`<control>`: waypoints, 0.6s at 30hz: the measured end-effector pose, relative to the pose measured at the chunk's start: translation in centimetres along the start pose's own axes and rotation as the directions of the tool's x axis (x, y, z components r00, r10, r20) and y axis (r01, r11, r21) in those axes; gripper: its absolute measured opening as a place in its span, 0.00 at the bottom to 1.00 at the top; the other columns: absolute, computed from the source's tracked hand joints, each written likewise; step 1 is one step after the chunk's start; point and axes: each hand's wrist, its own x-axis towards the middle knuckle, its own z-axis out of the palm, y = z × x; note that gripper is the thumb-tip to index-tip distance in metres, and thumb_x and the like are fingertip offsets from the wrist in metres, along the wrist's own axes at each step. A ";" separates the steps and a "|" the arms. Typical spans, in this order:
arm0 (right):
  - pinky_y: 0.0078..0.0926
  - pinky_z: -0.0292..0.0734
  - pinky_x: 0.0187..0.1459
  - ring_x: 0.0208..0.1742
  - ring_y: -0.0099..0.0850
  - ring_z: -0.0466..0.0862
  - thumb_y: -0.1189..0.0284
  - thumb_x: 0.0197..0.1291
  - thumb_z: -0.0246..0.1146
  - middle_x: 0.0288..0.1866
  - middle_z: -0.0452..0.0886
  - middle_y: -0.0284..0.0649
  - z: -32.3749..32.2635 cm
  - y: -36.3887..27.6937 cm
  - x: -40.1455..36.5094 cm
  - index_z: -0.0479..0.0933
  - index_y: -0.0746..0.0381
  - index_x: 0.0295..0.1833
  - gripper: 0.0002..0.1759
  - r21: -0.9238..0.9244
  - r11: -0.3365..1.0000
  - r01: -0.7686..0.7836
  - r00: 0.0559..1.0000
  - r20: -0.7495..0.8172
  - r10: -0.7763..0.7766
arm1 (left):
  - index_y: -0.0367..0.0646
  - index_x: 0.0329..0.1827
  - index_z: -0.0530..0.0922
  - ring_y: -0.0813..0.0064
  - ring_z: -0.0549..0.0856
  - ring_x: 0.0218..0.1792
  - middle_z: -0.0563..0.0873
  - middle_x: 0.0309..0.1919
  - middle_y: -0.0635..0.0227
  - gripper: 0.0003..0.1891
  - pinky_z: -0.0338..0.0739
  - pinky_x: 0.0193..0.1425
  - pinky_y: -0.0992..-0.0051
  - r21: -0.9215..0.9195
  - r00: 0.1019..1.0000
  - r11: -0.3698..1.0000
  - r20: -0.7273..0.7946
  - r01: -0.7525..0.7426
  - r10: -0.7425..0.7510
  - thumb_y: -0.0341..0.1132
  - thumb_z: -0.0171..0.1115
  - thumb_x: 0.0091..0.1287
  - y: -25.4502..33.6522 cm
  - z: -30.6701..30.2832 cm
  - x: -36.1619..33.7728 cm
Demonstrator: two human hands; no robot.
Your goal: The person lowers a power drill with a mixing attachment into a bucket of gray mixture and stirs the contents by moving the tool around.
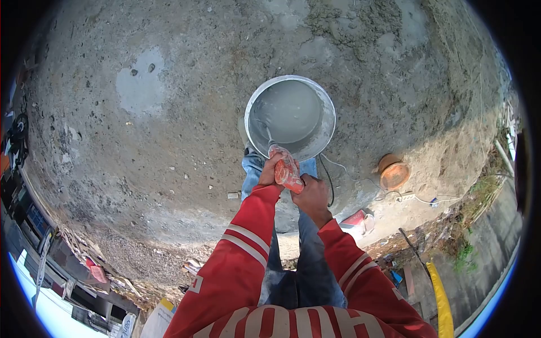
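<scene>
A red power drill [285, 170], smeared with grey, is gripped between my two hands at the near rim of a white bucket [330, 115]. My left hand [271, 170] wraps round the drill's left side. On its right side, my right hand [311, 192] closes on the drill's rear part. From the drill a metal shaft [269, 133] slants down into the grey wet mix [288, 110] in the bucket. The shaft's lower end is hidden in the mix. Grey splashes coat the bucket's inner wall.
An orange-brown pot [394, 172] sits to the right on the dirt ground. A dark cable [331, 194] trails beside my right leg, and a white power strip [406, 198] lies farther right. Near my feet is a red-and-white bag [358, 223]. Long yellow material [440, 298] lies at lower right.
</scene>
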 end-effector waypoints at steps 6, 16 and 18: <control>0.48 0.85 0.37 0.32 0.53 0.89 0.66 0.48 0.76 0.32 0.88 0.48 -0.1 0.2 -1.6 0.81 0.62 0.35 0.14 -0.037 0.999 0.006 1.000 0.010 -0.006 | 0.42 0.52 0.76 0.55 0.87 0.43 0.85 0.41 0.56 0.14 0.86 0.52 0.52 0.110 0.996 0.993 0.078 0.029 -0.038 0.37 0.68 0.70 -0.7 -1.6 -0.8; 0.51 0.86 0.38 0.33 0.55 0.89 0.65 0.49 0.76 0.34 0.88 0.50 -1.7 2.9 -3.4 0.81 0.63 0.36 0.15 -0.070 0.995 -0.072 0.997 -0.003 0.072 | 0.37 0.57 0.75 0.52 0.89 0.45 0.86 0.44 0.51 0.21 0.87 0.53 0.49 0.094 0.993 0.988 0.011 0.119 -0.121 0.40 0.70 0.69 -4.9 -2.2 0.5; 0.51 0.86 0.39 0.34 0.55 0.90 0.65 0.50 0.75 0.35 0.88 0.51 -2.1 3.1 -3.2 0.82 0.63 0.36 0.14 -0.075 0.992 -0.098 0.995 -0.001 0.098 | 0.38 0.57 0.74 0.52 0.89 0.45 0.85 0.44 0.51 0.21 0.87 0.52 0.49 0.093 0.988 0.985 0.027 0.146 -0.149 0.40 0.70 0.69 -5.1 -1.7 1.1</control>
